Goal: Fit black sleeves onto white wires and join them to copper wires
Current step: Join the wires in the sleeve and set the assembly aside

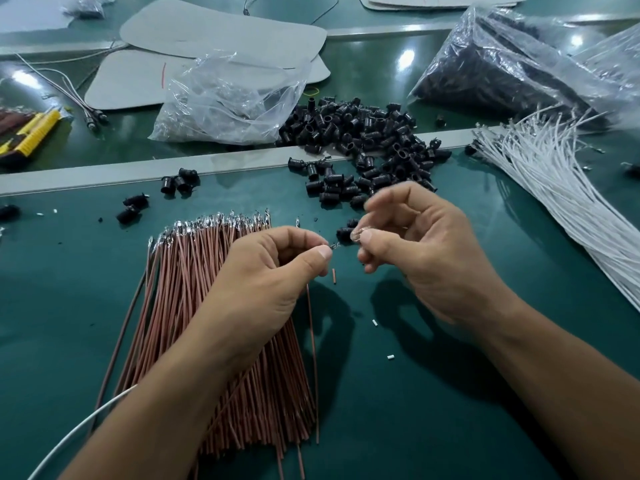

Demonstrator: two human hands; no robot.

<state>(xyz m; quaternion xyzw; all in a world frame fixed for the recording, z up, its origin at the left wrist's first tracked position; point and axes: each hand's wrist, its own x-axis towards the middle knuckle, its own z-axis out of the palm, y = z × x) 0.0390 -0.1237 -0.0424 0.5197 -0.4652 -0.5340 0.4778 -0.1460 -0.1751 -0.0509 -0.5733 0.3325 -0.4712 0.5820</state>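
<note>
My left hand (273,271) pinches the metal-tipped end of one copper wire (313,358) between thumb and forefinger; the rest of that wire hangs down over the green table. My right hand (415,251) is just to the right and pinches a black sleeve (344,233) with thumb and fingertips, close to the wire's tip. Under my left hand lies the bundle of copper wires (194,299). One white wire (79,427) curves in at the lower left and disappears under my left forearm. A pile of black sleeves (367,140) lies beyond my hands.
A fan of white wires (554,188) lies at the right. A clear plastic bag (225,98) and a bag of dark parts (502,67) sit at the back with grey card sheets (221,29). A yellow tool (34,129) lies far left. A grey strip (104,176) crosses the table.
</note>
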